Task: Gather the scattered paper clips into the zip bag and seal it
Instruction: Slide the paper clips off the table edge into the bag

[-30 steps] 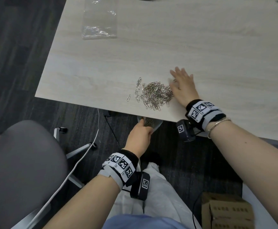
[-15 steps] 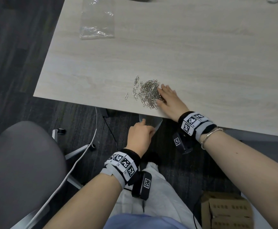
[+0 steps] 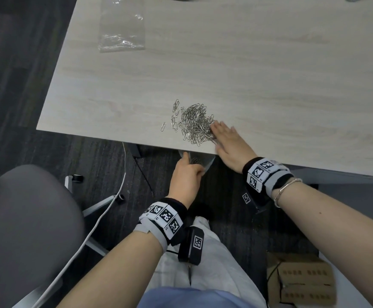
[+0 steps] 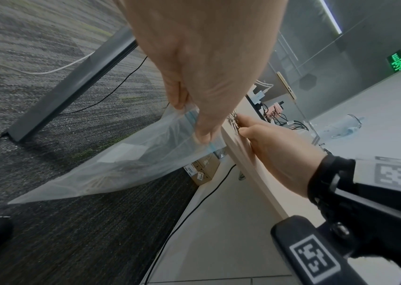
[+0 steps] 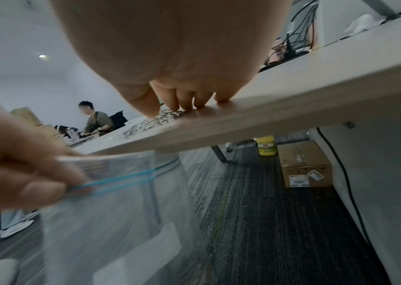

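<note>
A heap of silver paper clips (image 3: 195, 124) lies near the front edge of the pale wooden table (image 3: 247, 63), with a few loose ones to its left. My right hand (image 3: 225, 141) lies flat on the table with straight fingers touching the heap's right side; the right wrist view shows the fingertips (image 5: 182, 104) against the clips (image 5: 146, 123). My left hand (image 3: 187, 174) pinches the rim of a clear zip bag (image 4: 126, 160) with a blue seal line (image 5: 121, 179), holding it just under the table edge below the heap. Some clips lie inside the bag (image 3: 195, 160).
A second clear plastic bag (image 3: 122, 25) lies flat at the table's far left. A grey chair (image 3: 25, 230) stands at the left, a white cable (image 3: 101, 214) runs over the dark carpet, and a cardboard box (image 3: 301, 283) sits at lower right.
My right hand has drawn back toward the table's front edge, pushing the clip heap along with it. The left hand has kept the bag under the edge.
</note>
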### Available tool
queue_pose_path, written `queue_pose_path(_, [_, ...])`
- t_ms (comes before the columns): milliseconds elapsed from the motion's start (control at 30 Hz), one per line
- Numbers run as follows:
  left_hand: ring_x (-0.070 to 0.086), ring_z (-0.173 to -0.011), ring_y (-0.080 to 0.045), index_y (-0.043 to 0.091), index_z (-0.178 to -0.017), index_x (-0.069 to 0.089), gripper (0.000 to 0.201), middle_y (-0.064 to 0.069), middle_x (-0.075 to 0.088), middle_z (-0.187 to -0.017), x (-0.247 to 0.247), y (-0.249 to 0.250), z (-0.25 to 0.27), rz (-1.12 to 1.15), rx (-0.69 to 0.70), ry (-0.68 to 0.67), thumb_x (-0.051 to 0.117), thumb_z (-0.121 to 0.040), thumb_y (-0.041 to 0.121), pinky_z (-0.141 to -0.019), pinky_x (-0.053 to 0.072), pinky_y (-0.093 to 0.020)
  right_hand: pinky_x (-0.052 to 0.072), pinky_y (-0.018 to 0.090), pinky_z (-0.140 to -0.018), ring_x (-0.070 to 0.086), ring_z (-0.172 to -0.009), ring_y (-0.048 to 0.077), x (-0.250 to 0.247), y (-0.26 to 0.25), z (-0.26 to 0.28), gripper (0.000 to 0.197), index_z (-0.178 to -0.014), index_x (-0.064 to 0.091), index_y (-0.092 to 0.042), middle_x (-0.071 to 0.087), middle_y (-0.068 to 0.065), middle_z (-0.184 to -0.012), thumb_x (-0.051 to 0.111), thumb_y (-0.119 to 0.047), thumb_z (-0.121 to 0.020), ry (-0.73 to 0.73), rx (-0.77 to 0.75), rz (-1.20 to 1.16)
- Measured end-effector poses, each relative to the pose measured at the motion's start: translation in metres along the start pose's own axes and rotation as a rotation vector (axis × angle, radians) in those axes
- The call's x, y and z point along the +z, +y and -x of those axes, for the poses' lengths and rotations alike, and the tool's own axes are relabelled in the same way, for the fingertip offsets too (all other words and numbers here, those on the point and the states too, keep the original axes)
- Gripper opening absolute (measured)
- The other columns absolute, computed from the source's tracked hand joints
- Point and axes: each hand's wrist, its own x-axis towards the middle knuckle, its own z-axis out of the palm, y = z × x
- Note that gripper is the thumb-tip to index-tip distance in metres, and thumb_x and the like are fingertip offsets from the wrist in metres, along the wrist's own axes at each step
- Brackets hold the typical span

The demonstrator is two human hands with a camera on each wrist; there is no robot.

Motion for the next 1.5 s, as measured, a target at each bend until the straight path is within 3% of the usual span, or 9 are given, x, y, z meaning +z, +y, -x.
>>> queue_pose_path(333, [0.042, -0.126, -0.037, 0.009, -0.097, 0.074, 0.017, -0.026, 0.031, -0.147, 0.006, 0.003, 0.004, 0.040, 0.036, 0.060, 0.060, -0.089, 0.014, -0.099, 0.037, -0.032, -0.006, 0.020, -0.115, 0.004, -0.145, 0.010, 0.020, -0.016, 0.030, 0.063, -0.149, 0.004, -0.013, 0.009, 0.002, -0.158, 0.036, -0.010, -0.095, -0.009, -0.075, -0.133])
queue_pose_path(467, [0.034, -0.134, -0.036, 0.011, -0.102, 0.072, 0.019, -0.025, 0.022, -0.152, 0.009, 0.004, 0.004, 0.049, 0.015, 0.048, 0.058, -0.090, 0.015, -0.104, 0.034, -0.036, -0.005, 0.023, -0.117, 0.005, -0.146, 0.012, 0.021, -0.010, 0.037, 0.066, -0.149, 0.004, -0.013, 0.012, 0.006, -0.158, 0.037, -0.007, -0.092, 0.053, -0.018, -0.139])
queue_pose_path(600, [0.035, -0.134, -0.038, 0.010, -0.099, 0.073, 0.017, -0.028, 0.021, -0.151, 0.011, 0.003, 0.006, 0.067, 0.024, 0.050, 0.060, -0.089, 0.015, -0.105, 0.035, -0.037, -0.005, 0.024, -0.117, 0.005, -0.146, 0.013, 0.026, -0.016, 0.043, 0.070, -0.149, 0.004, -0.012, 0.011, 0.007, -0.158, 0.038, -0.004, -0.088, 0.010, -0.055, -0.102])
queue_pose_path(800, [0.034, -0.134, -0.037, 0.010, -0.099, 0.073, 0.017, -0.027, 0.022, -0.151, 0.008, 0.002, 0.008, 0.089, 0.008, 0.061, 0.059, -0.090, 0.015, -0.104, 0.035, -0.038, -0.004, 0.019, -0.116, 0.011, -0.145, 0.014, 0.030, -0.025, 0.045, 0.067, -0.148, 0.015, -0.014, 0.017, 0.010, -0.156, 0.036, 0.000, -0.086, 0.014, -0.098, -0.169])
queue_pose_path(933, [0.030, -0.137, -0.035, 0.012, -0.104, 0.071, 0.020, -0.026, 0.019, -0.152, 0.002, -0.002, 0.009, 0.085, -0.029, 0.044, 0.056, -0.091, 0.013, -0.106, 0.033, -0.037, -0.009, 0.019, -0.114, 0.004, -0.146, 0.016, 0.018, -0.023, 0.019, 0.066, -0.148, 0.015, -0.014, 0.009, 0.007, -0.157, 0.036, 0.001, -0.087, 0.110, -0.073, -0.112])
queue_pose_path(1033, [0.027, -0.138, -0.034, 0.012, -0.106, 0.070, 0.021, -0.026, 0.018, -0.152, 0.000, -0.005, 0.010, 0.079, -0.046, 0.036, 0.055, -0.092, 0.014, -0.108, 0.030, -0.036, -0.007, 0.027, -0.115, 0.000, -0.146, 0.020, 0.017, -0.024, 0.002, 0.065, -0.149, 0.010, -0.013, 0.003, 0.009, -0.158, 0.036, -0.006, -0.090, 0.067, -0.055, -0.007])
queue_pose_path(1167, [0.025, -0.139, -0.034, 0.011, -0.106, 0.070, 0.021, -0.025, 0.018, -0.153, -0.003, -0.009, 0.008, 0.093, -0.047, 0.047, 0.055, -0.092, 0.015, -0.109, 0.029, -0.036, -0.006, 0.027, -0.116, -0.002, -0.146, 0.019, 0.023, -0.028, 0.009, 0.065, -0.149, 0.009, -0.012, -0.001, 0.008, -0.158, 0.036, -0.006, -0.090, 0.003, -0.106, 0.031])
queue_pose_path(1367, [0.026, -0.140, -0.035, 0.011, -0.099, 0.072, 0.019, -0.026, 0.022, -0.151, 0.000, -0.014, 0.008, 0.133, -0.023, 0.062, 0.059, -0.091, 0.020, -0.108, 0.035, -0.044, -0.002, 0.023, -0.117, 0.005, -0.145, 0.014, 0.037, -0.036, 0.026, 0.065, -0.147, 0.019, -0.008, 0.009, 0.009, -0.157, 0.034, 0.005, -0.086, -0.068, -0.241, -0.091])
queue_pose_path(1500, [0.028, -0.139, -0.034, 0.011, -0.102, 0.072, 0.020, -0.024, 0.020, -0.153, -0.002, -0.013, 0.007, 0.121, -0.038, 0.053, 0.057, -0.091, 0.020, -0.110, 0.033, -0.042, -0.001, 0.016, -0.116, 0.009, -0.142, 0.007, 0.033, -0.034, 0.025, 0.066, -0.146, 0.025, -0.009, 0.017, 0.006, -0.156, 0.032, 0.010, -0.082, 0.033, -0.235, -0.207])
